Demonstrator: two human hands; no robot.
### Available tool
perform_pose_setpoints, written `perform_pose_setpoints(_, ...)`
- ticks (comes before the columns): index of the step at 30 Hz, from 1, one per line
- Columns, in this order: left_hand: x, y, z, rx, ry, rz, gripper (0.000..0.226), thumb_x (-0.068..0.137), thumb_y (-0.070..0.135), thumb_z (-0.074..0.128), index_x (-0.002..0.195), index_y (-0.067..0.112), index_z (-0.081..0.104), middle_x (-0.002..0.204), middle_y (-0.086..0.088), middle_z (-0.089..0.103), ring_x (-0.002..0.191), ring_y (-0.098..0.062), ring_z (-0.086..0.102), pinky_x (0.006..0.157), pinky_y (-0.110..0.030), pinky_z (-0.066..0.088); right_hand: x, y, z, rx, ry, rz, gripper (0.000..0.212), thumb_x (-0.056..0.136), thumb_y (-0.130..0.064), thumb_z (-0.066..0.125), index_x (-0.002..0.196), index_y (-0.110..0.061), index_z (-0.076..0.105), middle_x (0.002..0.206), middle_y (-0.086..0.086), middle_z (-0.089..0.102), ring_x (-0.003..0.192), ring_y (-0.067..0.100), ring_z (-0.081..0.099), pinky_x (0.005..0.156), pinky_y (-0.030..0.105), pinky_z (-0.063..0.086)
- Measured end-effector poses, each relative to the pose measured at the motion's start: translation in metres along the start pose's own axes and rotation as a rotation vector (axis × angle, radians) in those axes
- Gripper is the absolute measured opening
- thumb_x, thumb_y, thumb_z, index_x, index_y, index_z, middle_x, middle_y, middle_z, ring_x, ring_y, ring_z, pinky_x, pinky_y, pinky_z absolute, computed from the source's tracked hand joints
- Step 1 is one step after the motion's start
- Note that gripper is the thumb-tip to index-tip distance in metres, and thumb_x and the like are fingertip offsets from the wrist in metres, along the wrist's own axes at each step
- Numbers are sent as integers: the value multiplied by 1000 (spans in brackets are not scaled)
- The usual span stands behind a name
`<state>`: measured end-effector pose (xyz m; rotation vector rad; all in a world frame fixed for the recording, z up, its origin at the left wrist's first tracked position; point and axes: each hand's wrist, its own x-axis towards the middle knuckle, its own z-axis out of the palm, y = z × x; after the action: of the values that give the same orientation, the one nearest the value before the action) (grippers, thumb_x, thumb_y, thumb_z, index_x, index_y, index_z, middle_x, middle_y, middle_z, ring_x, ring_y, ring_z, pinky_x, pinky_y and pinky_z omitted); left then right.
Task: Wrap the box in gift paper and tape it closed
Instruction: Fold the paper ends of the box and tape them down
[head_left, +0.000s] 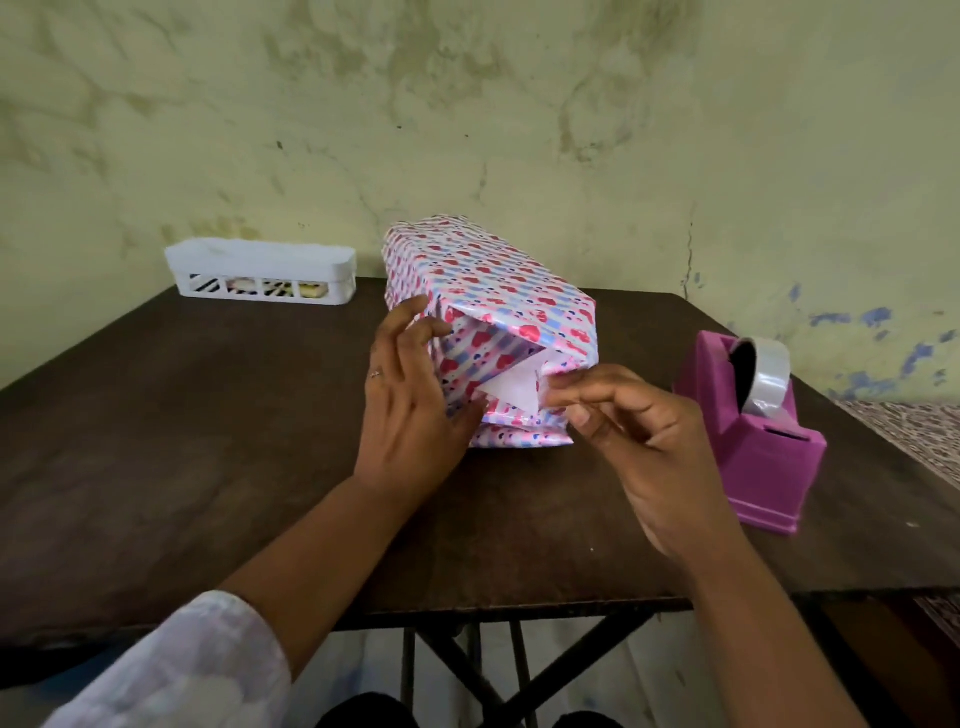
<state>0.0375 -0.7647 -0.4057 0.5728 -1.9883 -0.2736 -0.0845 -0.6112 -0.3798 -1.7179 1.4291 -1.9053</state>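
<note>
My left hand (410, 410) spread on the box (488, 322) mid-table (182, 415); right hand (639, 441) pinching, maybe tape; dispenser (753, 431) near right edge.

Soft, even, moderately bright light with only faint shadows under the hands on the table (208, 415), a mild sheen on the tape roll (769, 374) right of it, slight overall softness, and wide-angle bowing of the table's edges.
</note>
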Motion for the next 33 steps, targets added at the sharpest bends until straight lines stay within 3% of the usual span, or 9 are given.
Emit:
perform_pose_setpoints(2,0,-2,1,43,7,58,86,73,27,77,135,22,17,147,-5,15,140,-24,15,114,-42,20,5,-2,-1,-17,-24,-26,15,82,1,61,92,-5,70,95,16,68,100,20,64,87,25,48)
perform_pose_setpoints(7,3,-2,1,68,-53,112,99,72,38,73,142,26,4,150,2,5,141,-23,6,113,-57,18,21,-11,-3,14,-89,-89,13,82,-9,61,88,-5,72,95,10,69,99,21,65,87,26,48)
perform_pose_setpoints(11,5,-4,-1,104,-12,236,78,69,30,78,127,18,26,146,-5,13,139,-31,11,108,-60,25,35,-18,-7,-7,-149,-98,14,83,-9,60,92,-9,70,95,6,71,98,20,66,86,26,49)
perform_pose_setpoints(15,4,-6,-3,224,19,361,51,72,20,76,110,26,43,140,-6,21,136,-38,9,109,-58,17,42,-18,-5,1,-168,-96,20,84,4,60,93,-10,71,94,1,72,97,19,67,86,27,51)
perform_pose_setpoints(18,2,-9,-2,307,-25,325,36,76,26,65,108,37,53,146,-5,22,138,-44,7,105,-67,12,43,-16,-2,1,-188,-94,19,85,5,59,91,-7,71,95,7,71,98,21,66,87,28,51)
perform_pose_setpoints(23,-2,-2,-2,408,-18,153,28,84,50,48,102,39,67,152,-4,19,139,-45,0,107,-64,-2,43,-17,1,8,-217,-75,17,85,3,59,91,-6,72,95,5,72,98,20,66,86,26,50)
perform_pose_setpoints(27,-2,4,0,448,33,112,30,82,58,52,96,38,69,152,-4,21,139,-43,3,107,-62,2,35,-22,-23,56,-464,128,14,84,-8,63,89,-13,75,94,9,72,98,25,66,87,29,51)
perform_pose_setpoints(30,-1,7,-1,423,37,91,36,83,61,47,97,37,70,152,-3,22,140,-43,3,108,-64,2,35,-12,-43,-87,-516,307,16,81,-8,62,87,-14,75,93,6,74,96,18,68,84,20,50)
perform_pose_setpoints(33,1,8,-2,342,5,77,35,83,58,48,96,34,71,152,-5,24,141,-44,7,106,-70,8,49,5,-48,-349,-522,339,18,85,-3,62,88,-17,74,93,-3,74,96,6,66,82,8,44)
